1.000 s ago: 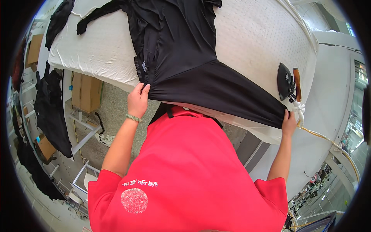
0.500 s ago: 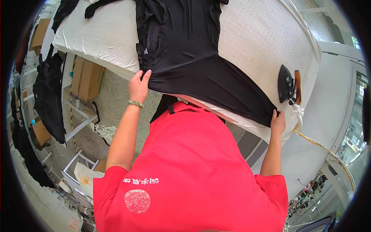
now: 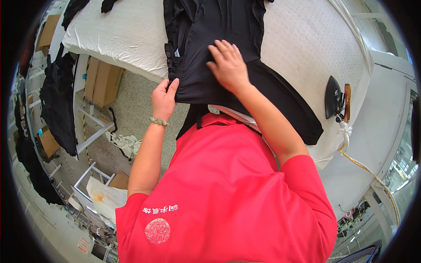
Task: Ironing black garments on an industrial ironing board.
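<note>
Black trousers [image 3: 228,26], by their look, lie spread over the padded white ironing table [image 3: 302,39]. One leg runs toward the far side; the other tapers off to the right along the near edge. On their left side is a gathered elastic band with a small white label [image 3: 176,53]. My left hand [image 3: 164,98], a bead bracelet at its wrist, is closed on the near left corner of the cloth, thumb on top. Flat on the middle of the fabric rests my right hand [image 3: 229,65], fingers spread and holding nothing.
An iron [image 3: 334,97] with a wooden handle stands at the table's right side, its hose [image 3: 362,164] trailing down to the right. Below on the left are cardboard boxes [image 3: 101,82], a metal frame [image 3: 96,135] and dark hanging garments [image 3: 59,103].
My right hand has let go of the far right leg end and moved left onto the middle of the cloth. My left hand keeps its hold at the corner.
</note>
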`<action>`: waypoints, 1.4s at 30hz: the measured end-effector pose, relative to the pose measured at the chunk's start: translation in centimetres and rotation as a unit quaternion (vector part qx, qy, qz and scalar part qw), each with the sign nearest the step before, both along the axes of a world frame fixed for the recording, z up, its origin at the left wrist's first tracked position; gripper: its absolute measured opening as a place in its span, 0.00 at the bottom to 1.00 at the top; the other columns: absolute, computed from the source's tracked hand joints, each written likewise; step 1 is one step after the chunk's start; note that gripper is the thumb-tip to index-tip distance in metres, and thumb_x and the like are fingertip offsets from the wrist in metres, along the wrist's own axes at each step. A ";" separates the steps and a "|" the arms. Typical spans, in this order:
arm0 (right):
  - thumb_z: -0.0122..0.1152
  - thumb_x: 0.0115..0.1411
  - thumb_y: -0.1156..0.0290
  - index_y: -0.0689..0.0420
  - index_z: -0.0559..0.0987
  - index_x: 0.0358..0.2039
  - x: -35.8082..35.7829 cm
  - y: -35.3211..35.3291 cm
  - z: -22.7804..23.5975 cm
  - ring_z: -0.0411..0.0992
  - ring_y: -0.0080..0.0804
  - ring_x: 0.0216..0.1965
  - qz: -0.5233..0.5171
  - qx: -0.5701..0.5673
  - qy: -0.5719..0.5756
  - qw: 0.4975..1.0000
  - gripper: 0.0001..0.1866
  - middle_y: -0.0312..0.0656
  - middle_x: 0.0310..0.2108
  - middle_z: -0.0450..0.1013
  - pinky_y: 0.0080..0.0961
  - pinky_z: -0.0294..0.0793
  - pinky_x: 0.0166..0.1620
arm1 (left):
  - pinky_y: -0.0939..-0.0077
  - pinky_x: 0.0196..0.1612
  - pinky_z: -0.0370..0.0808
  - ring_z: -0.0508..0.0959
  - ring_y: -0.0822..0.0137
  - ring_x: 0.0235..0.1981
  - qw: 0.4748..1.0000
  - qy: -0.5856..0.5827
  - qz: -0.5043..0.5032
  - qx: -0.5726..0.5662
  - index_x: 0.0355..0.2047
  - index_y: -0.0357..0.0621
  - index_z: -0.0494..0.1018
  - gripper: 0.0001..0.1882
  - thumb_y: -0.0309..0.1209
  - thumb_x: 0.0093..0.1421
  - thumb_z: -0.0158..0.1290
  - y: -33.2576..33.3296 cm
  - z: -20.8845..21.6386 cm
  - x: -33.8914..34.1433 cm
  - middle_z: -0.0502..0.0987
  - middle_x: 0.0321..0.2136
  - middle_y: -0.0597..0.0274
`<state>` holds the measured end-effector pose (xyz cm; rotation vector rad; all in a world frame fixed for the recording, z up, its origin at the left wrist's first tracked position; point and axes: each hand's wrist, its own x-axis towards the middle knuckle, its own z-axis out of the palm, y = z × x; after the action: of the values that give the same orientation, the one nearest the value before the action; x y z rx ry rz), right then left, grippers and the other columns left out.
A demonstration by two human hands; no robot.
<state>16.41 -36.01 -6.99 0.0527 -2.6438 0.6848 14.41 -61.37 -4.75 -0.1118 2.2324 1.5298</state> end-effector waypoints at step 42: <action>0.65 0.62 0.56 0.58 0.79 0.52 4.4 4.1 9.4 0.79 0.57 0.43 -0.184 0.006 -0.446 0.876 0.23 0.56 0.38 0.80 0.45 0.77 0.46 | 0.82 0.25 0.69 0.68 0.82 0.22 0.997 -0.060 0.002 0.044 0.30 0.40 0.75 0.17 0.41 0.70 0.57 -1.7 -0.7 -0.6 0.72 0.21 0.74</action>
<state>20.78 -31.87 2.38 -0.9606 -3.3471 0.6529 13.77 -63.06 -5.44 -0.1770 2.0708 1.5771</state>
